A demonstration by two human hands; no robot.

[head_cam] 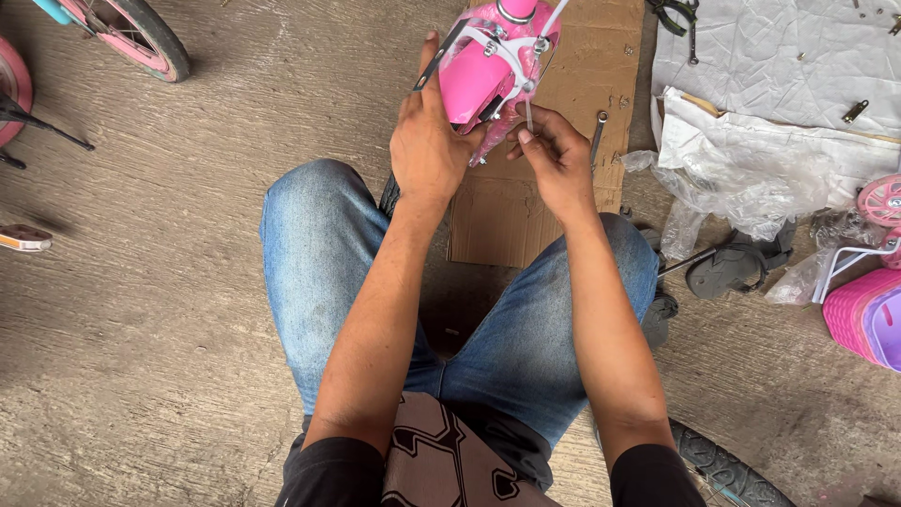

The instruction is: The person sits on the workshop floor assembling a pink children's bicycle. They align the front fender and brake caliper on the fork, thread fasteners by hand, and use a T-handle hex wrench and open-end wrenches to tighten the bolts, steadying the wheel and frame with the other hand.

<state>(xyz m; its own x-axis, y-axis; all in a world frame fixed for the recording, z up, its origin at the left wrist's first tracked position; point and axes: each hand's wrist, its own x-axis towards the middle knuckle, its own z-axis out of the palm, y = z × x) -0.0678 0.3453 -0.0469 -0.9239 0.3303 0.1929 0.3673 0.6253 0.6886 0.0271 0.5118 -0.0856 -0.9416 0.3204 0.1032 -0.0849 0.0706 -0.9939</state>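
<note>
A pink bicycle fender [477, 77] with a white brake caliper [507, 45] on it stands between my knees. My left hand [427, 141] wraps around the fender's left side and also holds a flat dark tool [439, 58] along its edge. My right hand [554, 150] pinches a thin brake cable [528, 115] that hangs down from the caliper, fingers closed on its lower end. Both hands sit over a piece of brown cardboard [507, 211] on the concrete floor.
A spanner [597, 131] lies on the cardboard by my right hand. White cloth [779, 66] with small metal parts and clear plastic wrap [741, 188] lie at the right, with a black pedal [727, 268] and a pink basket [863, 314]. A pink wheel [141, 36] stands upper left; a black tyre [723, 469] lies lower right.
</note>
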